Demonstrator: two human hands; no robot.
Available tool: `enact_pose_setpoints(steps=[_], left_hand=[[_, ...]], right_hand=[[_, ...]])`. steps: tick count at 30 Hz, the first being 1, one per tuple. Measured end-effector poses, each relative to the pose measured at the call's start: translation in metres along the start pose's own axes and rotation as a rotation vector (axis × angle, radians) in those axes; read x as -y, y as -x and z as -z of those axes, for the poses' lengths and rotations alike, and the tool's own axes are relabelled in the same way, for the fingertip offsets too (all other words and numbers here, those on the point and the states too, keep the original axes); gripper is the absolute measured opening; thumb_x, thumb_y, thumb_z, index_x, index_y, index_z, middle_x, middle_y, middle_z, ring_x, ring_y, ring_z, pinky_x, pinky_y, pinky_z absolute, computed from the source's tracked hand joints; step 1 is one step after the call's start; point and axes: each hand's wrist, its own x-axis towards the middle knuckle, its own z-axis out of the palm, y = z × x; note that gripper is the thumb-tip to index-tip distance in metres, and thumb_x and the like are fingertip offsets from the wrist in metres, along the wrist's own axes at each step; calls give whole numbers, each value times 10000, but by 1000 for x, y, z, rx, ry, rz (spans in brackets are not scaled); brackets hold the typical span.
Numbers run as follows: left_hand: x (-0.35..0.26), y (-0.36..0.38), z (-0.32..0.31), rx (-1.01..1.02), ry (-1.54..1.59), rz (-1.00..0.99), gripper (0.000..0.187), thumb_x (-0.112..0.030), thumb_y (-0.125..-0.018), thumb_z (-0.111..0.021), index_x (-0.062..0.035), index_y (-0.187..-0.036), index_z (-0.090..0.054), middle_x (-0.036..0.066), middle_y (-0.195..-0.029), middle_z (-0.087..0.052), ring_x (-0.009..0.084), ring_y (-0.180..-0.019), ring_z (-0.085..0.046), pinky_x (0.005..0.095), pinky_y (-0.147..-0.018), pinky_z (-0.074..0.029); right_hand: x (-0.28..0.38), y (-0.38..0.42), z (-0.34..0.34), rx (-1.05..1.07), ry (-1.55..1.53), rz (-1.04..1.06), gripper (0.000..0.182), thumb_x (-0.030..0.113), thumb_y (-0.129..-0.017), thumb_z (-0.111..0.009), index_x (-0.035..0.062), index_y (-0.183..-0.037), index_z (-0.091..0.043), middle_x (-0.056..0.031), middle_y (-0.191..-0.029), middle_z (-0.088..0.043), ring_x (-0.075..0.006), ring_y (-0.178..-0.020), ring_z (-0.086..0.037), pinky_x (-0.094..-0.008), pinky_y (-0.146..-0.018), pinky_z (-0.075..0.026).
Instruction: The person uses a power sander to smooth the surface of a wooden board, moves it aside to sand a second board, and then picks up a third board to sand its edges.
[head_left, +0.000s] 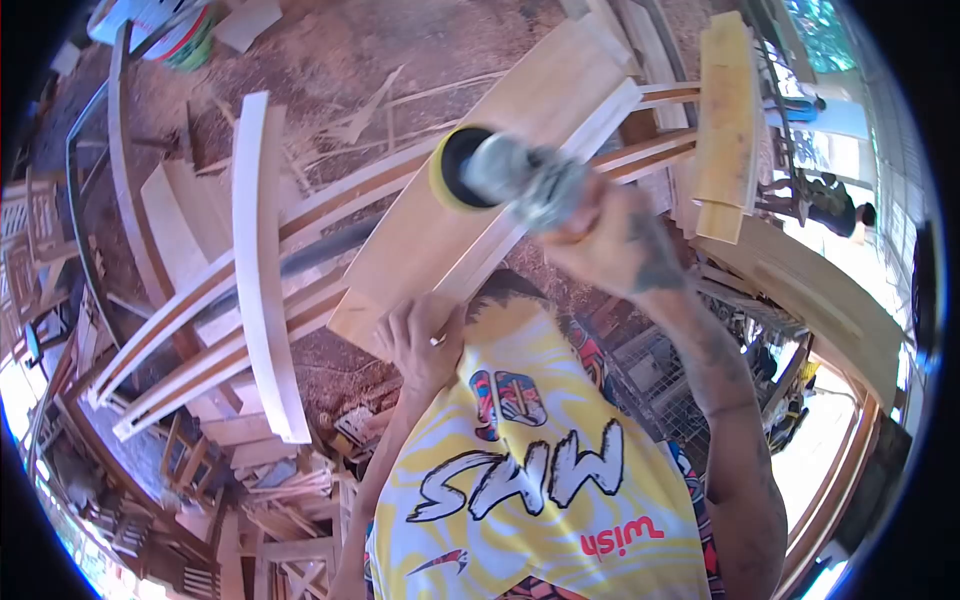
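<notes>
My right hand point(625, 240) is wrapped around the body of a disc sander point(535, 185), which is smeared by motion. Its yellow-rimmed round pad point(443, 170) overlaps the upper face of a long pale wooden board point(420, 240). The board slants from my waist toward the top of the view. At its near end, my left hand point(425, 335) grips the edge with bent fingers, a ring showing on one of them. Narrow curved wooden rails point(335, 190) run crosswise beneath the board.
A pale curved plank point(262, 260) lies across the rails at left. More planks point(728, 120) rest on them at right. Sawdust and wood scraps cover the ground point(330, 60). A bucket point(185, 40) stands at upper left. Another person point(840, 208) is at far right.
</notes>
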Motion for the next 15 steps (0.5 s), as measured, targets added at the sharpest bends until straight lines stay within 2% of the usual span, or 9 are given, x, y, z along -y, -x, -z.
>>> enact_pose_setpoints(steps=[2,3,5,8,11,15], left_hand=[[-12,-9,8,-52,-62,-194,562,-264,-739,-1033,-96,-1201,-762,144,-1134,-671,365,-1005,-634,514,-888,-508],[-11,-8,10,-42,-63,-199,557,-262,-755,-1020,-99,-1219,-758,132,-1139,-675,354,-1016,-631,505,-896,-497],[-10,-13,8,-38,-57,-209,549,-257,-786,-993,-105,-1255,-751,107,-1150,-682,331,-1038,-627,486,-912,-475],[-14,-16,9,-38,-73,-202,571,-236,-737,-1019,-107,-1232,-767,124,-1117,-678,343,-1005,-636,499,-918,-505],[-11,-17,8,-38,-51,-248,564,-241,-752,-1012,-104,-1244,-772,117,-1117,-677,334,-1000,-634,496,-916,-508],[-9,-16,7,-21,-84,-263,571,-246,-760,-1008,-97,-1264,-783,115,-1107,-672,323,-992,-634,492,-916,-509]], right_hand=[[-3,4,29,-58,58,-36,395,237,-831,-905,33,-1136,-757,-239,-1012,-801,-422,-976,-803,-466,-809,-638],[-7,6,36,-58,118,-90,402,224,-826,-907,31,-1145,-754,-238,-1022,-802,-426,-985,-801,-467,-822,-640],[-18,16,36,-36,89,-67,424,227,-818,-914,28,-1155,-749,-242,-1028,-799,-421,-991,-801,-474,-832,-641],[-34,42,6,27,68,-71,509,240,-802,-928,44,-1226,-727,-242,-1066,-791,-427,-1017,-794,-495,-866,-640],[-48,66,-32,145,122,-122,607,262,-792,-938,72,-1311,-689,-238,-1118,-777,-447,-1054,-777,-527,-912,-633],[-44,53,-31,131,123,-42,572,307,-820,-920,72,-1276,-667,-229,-1117,-772,-454,-1053,-768,-557,-915,-627]])
